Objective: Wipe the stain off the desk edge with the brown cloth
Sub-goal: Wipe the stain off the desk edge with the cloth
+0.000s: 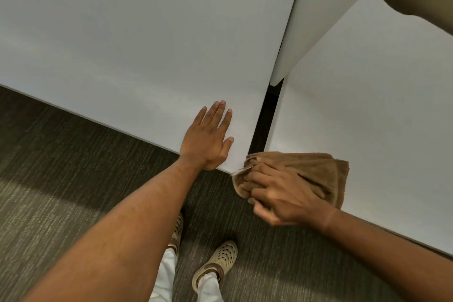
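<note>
Grey striped carpet [73, 167] lies under a smooth white rectangular desk [134, 44], where the left hand [208, 140] rests flat, fingers spread, near the front corner. Just beside it, the right hand [282, 193] grips a bunched brown terry cloth [318, 174], pressing it against that corner's edge; a second white desk [367, 105] stands alongside.

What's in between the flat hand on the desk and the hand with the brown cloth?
Head view: only the bare white desk corner lies between the flat left hand and the right hand gripping the brown cloth.
</note>
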Available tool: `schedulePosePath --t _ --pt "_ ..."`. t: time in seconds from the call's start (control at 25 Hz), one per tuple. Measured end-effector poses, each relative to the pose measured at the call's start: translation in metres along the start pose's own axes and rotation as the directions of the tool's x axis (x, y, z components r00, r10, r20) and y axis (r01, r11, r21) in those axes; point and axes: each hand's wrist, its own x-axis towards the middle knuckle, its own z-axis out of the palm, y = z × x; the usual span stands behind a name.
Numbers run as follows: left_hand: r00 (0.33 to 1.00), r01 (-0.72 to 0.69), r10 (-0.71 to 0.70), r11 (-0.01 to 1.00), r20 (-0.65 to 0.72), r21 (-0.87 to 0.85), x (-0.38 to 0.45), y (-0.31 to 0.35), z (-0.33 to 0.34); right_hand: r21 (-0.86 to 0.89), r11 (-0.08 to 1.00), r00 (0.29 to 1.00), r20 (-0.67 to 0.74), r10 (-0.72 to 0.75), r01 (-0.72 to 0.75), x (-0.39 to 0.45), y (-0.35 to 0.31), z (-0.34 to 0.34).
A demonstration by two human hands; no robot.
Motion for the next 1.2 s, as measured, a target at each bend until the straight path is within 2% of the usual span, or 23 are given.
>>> schedulePosePath --t 0.12,0.2,0.32,0.44,0.52,0.68,0.76,0.92,1.04,1.2 --pt "1.000 -0.001 0.001 1.000 0.007 0.009 0.000 0.001 0.000 0.064 0.998 1.000 -0.026 0.001 0.001 0.001 0.011 -0.007" --pt "1.000 0.001 -0.001 1.000 0.006 0.003 0.000 0.002 0.000 0.139 0.985 0.985 -0.120 0.121 -0.104 0.007 0.022 -0.012" --pt "1.000 -0.002 0.002 1.000 0.012 0.007 0.000 0.002 0.001 0.305 0.887 0.860 -0.275 0.431 -0.347 0.024 0.048 -0.024" --pt "1.000 -0.001 0.000 1.000 0.023 0.022 0.001 0.001 -0.001 0.392 0.779 0.762 -0.242 0.600 -0.489 0.040 0.063 -0.031" --pt "1.000 -0.009 0.008 1.000 0.027 0.020 0.002 0.000 -0.001 0.390 0.763 0.752 -0.221 0.621 -0.515 0.039 0.055 -0.028" --pt "1.000 -0.003 0.003 1.000 0.031 0.019 0.000 0.000 -0.001 0.324 0.846 0.841 -0.207 0.500 -0.423 0.014 0.016 -0.014" --pt "0.999 -0.008 0.007 1.000 0.045 0.024 -0.002 0.000 0.000 0.324 0.847 0.847 -0.193 0.496 -0.422 0.009 0.009 -0.010" --pt "0.999 -0.010 0.009 1.000 0.050 0.029 -0.003 0.000 0.000 0.371 0.787 0.782 -0.206 0.588 -0.494 -0.022 0.000 0.002" --pt "0.998 -0.007 0.005 0.999 0.060 0.038 -0.002 0.002 0.000 0.292 0.742 0.724 -0.188 0.664 -0.604 -0.054 -0.005 0.017" --pt "0.997 0.003 -0.006 0.999 0.078 0.043 -0.007 0.005 -0.002 0.308 0.616 0.531 -0.321 0.785 -0.725 -0.039 -0.018 0.022"
